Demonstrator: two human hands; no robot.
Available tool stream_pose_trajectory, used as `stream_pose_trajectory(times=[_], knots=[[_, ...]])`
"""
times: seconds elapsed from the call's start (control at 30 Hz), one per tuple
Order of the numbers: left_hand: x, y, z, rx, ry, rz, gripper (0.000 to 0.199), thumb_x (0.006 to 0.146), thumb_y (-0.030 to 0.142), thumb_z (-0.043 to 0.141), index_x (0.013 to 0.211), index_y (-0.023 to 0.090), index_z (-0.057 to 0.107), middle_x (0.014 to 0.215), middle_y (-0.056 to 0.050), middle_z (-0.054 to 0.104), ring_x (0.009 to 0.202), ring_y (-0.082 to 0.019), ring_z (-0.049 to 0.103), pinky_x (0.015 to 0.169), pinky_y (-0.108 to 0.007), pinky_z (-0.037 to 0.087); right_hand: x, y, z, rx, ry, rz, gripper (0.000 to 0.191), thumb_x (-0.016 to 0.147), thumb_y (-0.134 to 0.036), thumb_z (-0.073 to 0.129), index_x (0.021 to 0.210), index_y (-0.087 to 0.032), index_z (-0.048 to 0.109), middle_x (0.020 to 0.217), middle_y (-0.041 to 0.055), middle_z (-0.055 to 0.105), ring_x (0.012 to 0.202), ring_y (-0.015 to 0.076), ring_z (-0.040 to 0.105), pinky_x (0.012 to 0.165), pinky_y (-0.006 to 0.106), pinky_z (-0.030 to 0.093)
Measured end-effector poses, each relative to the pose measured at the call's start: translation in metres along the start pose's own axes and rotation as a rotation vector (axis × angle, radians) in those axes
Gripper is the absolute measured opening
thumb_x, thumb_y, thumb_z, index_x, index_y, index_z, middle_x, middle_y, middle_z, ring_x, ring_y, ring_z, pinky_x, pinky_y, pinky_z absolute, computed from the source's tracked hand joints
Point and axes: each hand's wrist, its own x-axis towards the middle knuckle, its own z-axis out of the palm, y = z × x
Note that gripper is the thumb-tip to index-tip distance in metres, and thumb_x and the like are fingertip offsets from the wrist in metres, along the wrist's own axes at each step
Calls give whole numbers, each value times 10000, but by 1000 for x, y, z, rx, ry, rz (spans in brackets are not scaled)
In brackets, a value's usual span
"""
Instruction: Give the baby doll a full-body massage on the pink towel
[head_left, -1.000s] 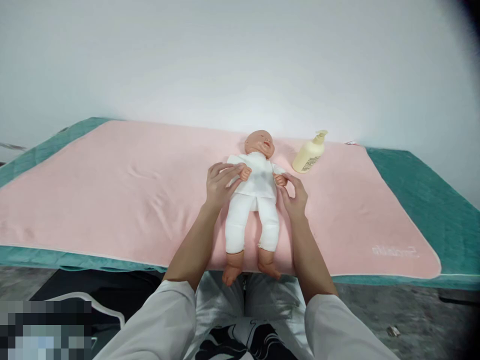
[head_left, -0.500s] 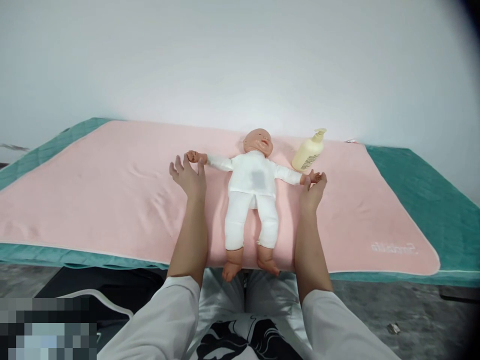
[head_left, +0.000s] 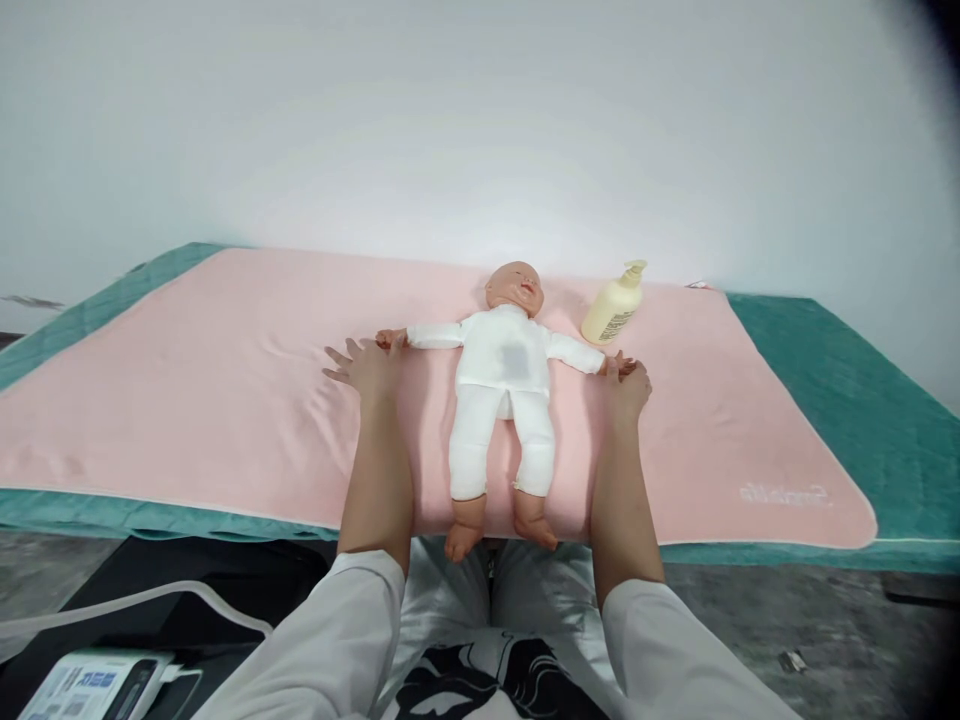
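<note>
A baby doll with a white cloth body lies on its back on a pink mat, arms stretched out sideways. My left hand is at the doll's hand on the left, pinching it with thumb and forefinger while the other fingers fan out. On the other side, my right hand has its thumb and curled fingers closed on the doll's other hand. A pale yellow pump bottle stands on the mat just beyond that arm. The doll's feet hang over the mat's near edge.
Under the mat is a green padded cover, backed by a white wall. At lower left, a white device with a cable lies on a black surface. A small scrap is on the grey floor.
My left hand has come down toward me, and the doll's left-side arm has lowered with it. My right hand has dipped slightly, its fingers more curled. The view has shifted a little.
</note>
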Motion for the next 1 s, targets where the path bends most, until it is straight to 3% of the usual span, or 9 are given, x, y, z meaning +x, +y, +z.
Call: stream_pose_trajectory(times=[0.1, 0.17, 0.3, 0.37, 0.43, 0.6, 0.7, 0.8, 1.0], knots=[[-1, -1, 0, -129, 114, 15, 482, 828, 577, 590, 1066, 165, 666, 1541, -164, 409, 1499, -457, 120, 1132, -746, 8, -6, -8, -2, 248, 58, 20, 463, 871, -489, 527, 1232, -200, 494, 1198, 112, 632, 1082, 218, 620, 959, 388, 497], [-2, 0, -1, -226, 185, 53, 381, 813, 505, 654, 1027, 190, 655, 1433, -145, 537, 1495, -424, 179, 1142, -735, 36, -10, -14, 1, 347, 97, -51, 489, 875, -467, 542, 1287, -213, 470, 1291, 111, 591, 1093, 193, 627, 936, 352, 514], [-7, 8, 1, -536, 268, 265, 349, 787, 359, 722, 1086, 211, 622, 1206, -96, 675, 1347, -315, 487, 1180, -584, 259, -18, -24, 13, 435, 122, -286, 497, 882, -431, 553, 1329, -230, 472, 1340, 113, 556, 1164, 205, 614, 945, 372, 532], [-12, 14, 5, -730, 280, 407, 400, 784, 330, 726, 1141, 201, 601, 1203, -94, 672, 1189, -252, 617, 1115, -468, 409, -23, -26, 21, 465, 100, -436, 486, 887, -410, 561, 1330, -226, 485, 1311, 111, 577, 1211, 217, 596, 992, 401, 519], [-22, 20, 10, -849, 283, 512, 436, 790, 347, 722, 1179, 199, 593, 1215, -92, 670, 1120, -218, 654, 1044, -400, 480, -29, -26, 26, 456, 58, -564, 452, 898, -387, 563, 1317, -224, 509, 1258, 103, 620, 1197, 222, 610, 1039, 434, 497], [-53, 32, 21, -701, 258, 813, 314, 828, 395, 699, 1104, 246, 673, 1182, -60, 711, 1227, -238, 612, 1101, -434, 415, -44, -36, 27, 262, -179, -875, 311, 935, -359, 528, 1222, -262, 597, 1173, 76, 705, 1129, 227, 654, 1017, 450, 534], [-63, 37, 24, -542, 159, 1040, 211, 886, 375, 635, 1062, 280, 703, 1121, -39, 747, 1231, -231, 617, 1115, -455, 381, -50, -44, 28, 185, -351, -982, 278, 951, -352, 509, 1197, -284, 618, 1140, 65, 734, 1103, 228, 672, 976, 448, 572], [-63, 39, 25, -433, 74, 1206, 200, 920, 357, 588, 1068, 301, 710, 1106, -21, 759, 1232, -221, 621, 1109, -460, 378, -52, -47, 30, 159, -388, -1006, 282, 966, -346, 494, 1209, -282, 621, 1152, 57, 737, 1112, 220, 672, 982, 448, 578], [-62, 41, 23, -340, -34, 1343, 234, 952, 288, 527, 1077, 307, 724, 1174, -9, 736, 1273, -211, 591, 1101, -470, 383, -54, -48, 30, 142, -363, -1029, 283, 965, -318, 511, 1216, -266, 629, 1140, 61, 741, 1083, 208, 686, 958, 422, 594]])
